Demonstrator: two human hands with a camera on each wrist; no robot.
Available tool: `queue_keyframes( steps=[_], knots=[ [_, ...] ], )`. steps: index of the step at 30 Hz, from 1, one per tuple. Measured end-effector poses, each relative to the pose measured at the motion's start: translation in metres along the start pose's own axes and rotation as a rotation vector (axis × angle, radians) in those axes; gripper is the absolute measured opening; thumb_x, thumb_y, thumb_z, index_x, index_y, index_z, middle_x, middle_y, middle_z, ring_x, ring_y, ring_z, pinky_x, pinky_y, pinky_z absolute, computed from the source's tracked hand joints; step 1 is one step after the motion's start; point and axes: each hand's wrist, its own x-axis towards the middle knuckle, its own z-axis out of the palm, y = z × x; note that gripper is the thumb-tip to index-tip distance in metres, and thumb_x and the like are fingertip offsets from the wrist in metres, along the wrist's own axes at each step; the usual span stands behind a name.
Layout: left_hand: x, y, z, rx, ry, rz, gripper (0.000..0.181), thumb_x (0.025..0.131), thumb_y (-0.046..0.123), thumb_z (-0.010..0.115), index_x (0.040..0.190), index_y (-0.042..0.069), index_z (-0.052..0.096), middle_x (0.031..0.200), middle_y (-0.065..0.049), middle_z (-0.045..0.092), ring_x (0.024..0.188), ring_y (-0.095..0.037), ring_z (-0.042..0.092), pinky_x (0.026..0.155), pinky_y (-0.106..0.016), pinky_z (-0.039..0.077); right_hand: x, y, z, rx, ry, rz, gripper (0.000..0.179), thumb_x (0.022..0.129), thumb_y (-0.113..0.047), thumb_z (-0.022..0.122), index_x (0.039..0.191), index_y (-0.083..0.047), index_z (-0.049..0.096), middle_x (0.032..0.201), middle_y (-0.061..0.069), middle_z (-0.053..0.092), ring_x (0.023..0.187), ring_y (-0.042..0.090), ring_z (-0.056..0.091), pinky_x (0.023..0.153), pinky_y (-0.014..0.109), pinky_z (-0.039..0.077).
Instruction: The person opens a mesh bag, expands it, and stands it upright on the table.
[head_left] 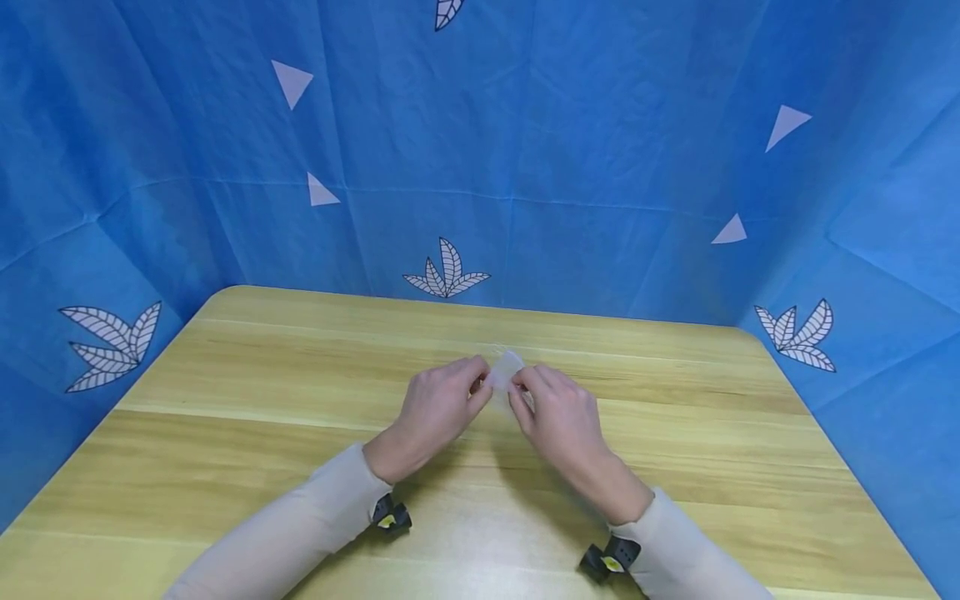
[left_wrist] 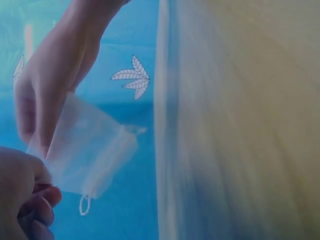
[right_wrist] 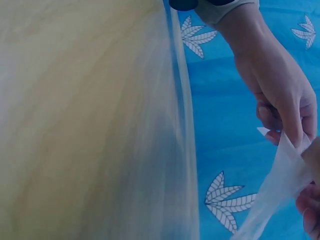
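Note:
A small sheer white drawstring pouch (head_left: 506,368) is held up between the two hands above the table. Pinching its left side is my left hand (head_left: 442,402), thumb against fingertips. My right hand (head_left: 561,410) pinches the opposite side the same way. In the left wrist view the pouch (left_wrist: 92,147) hangs flat and see-through, with a gathered band and a small cord loop (left_wrist: 85,205) at its end. The right wrist view shows the pouch (right_wrist: 280,182) edge-on and creased, partly hidden by the fingers.
A light wood-grain table (head_left: 262,467) with rounded far corners lies under both arms. Blue cloth (head_left: 525,150) printed with white leaves and triangles hangs behind and at both sides. Each sleeved wrist wears a black strap with a small device (head_left: 392,517).

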Motion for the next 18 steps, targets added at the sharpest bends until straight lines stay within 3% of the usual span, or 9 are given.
queue_keyframes(
  steps=[7, 13, 18],
  knots=[
    [-0.0005, 0.0008, 0.0015, 0.006, 0.035, 0.083, 0.013, 0.088, 0.01, 0.067, 0.078, 0.013, 0.059, 0.064, 0.007, 0.05, 0.047, -0.002, 0.036, 0.04, -0.017, 0.027, -0.0003, 0.0004, 0.0017, -0.002, 0.009, -0.047, 0.007, 0.09, -0.016, 0.069, 0.087, -0.01, 0.069, 0.073, -0.001, 0.061, 0.056, 0.014, 0.055, 0.043, 0.028, 0.043],
    [-0.0008, 0.0009, 0.0032, 0.036, 0.074, 0.084, 0.015, 0.086, 0.009, 0.066, 0.076, 0.013, 0.055, 0.063, 0.007, 0.046, 0.046, -0.003, 0.031, 0.038, -0.017, 0.023, 0.0003, -0.0008, 0.0028, 0.005, 0.024, -0.048, 0.009, 0.086, -0.01, 0.072, 0.082, -0.01, 0.064, 0.071, -0.002, 0.056, 0.053, 0.011, 0.049, 0.041, 0.024, 0.038],
    [-0.0016, 0.0017, 0.0045, 0.015, 0.044, 0.04, 0.012, 0.088, 0.012, 0.065, 0.078, 0.013, 0.057, 0.065, 0.006, 0.048, 0.046, -0.003, 0.033, 0.039, -0.017, 0.025, -0.0006, -0.0033, 0.0021, 0.014, 0.02, -0.02, 0.013, 0.086, -0.01, 0.072, 0.081, -0.009, 0.06, 0.07, -0.003, 0.052, 0.051, 0.009, 0.044, 0.041, 0.022, 0.035]
  ],
)
